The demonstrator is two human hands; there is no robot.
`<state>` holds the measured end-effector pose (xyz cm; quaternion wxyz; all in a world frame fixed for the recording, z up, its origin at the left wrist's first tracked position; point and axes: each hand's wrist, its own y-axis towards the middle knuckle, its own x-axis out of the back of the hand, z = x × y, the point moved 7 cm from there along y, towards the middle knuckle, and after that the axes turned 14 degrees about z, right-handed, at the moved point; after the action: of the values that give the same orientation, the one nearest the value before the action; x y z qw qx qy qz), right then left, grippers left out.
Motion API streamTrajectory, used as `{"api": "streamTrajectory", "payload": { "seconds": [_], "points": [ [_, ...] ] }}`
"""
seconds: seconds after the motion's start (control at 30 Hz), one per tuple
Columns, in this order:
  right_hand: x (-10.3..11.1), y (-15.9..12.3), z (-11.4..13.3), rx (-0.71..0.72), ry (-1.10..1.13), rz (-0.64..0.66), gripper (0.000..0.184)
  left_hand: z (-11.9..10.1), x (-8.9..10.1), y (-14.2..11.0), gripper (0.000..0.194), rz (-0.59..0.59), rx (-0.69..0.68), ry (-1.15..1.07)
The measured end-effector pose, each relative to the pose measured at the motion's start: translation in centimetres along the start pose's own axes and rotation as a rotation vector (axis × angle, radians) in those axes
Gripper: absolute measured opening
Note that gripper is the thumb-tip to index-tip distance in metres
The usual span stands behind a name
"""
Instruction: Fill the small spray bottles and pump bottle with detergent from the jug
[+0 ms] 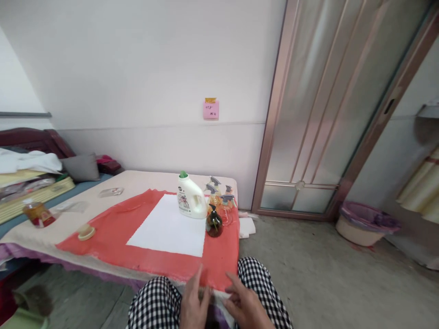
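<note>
1. Left hand (194,299) and right hand (244,301), fingers parted, hover by checkered knees (152,299), near the red cloth (113,233).
2. Dark pump bottle (214,225) stands upright on it, near the white jug (187,201).

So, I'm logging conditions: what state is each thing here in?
White plastic jug: upright, green cap on
Dark round pump bottle: upright
Clear, grey-triggered spray bottles: upright
White rectangular sheet: spread flat
Red covering: spread, creased
Pink square note: taped up
Frosted door: unclear whether shut
Cream tub: lined in purple
Left hand: open, nothing held
Right hand: loosely curled, nothing held
</note>
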<state>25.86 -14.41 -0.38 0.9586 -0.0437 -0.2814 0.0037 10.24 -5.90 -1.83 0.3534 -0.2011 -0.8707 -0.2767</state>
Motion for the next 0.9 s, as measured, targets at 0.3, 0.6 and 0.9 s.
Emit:
{"api": "streamTrajectory", "payload": {
  "seconds": [0.3,0.6,0.9],
  "points": [
    [3.3,1.8,3.3,0.061,0.237,-0.228,0.095,-0.8,7.7,2.0,0.083,0.074,0.296,-0.375],
    [2.6,2.1,2.3,0.094,0.229,-0.236,0.093,0.0,6.2,1.6,0.078,0.036,0.286,-0.390],
    [2.3,2.6,1.3,0.072,0.286,-0.238,0.090,0.5,5.9,1.8,0.079,0.069,0.301,-0.408]
  ]
}}
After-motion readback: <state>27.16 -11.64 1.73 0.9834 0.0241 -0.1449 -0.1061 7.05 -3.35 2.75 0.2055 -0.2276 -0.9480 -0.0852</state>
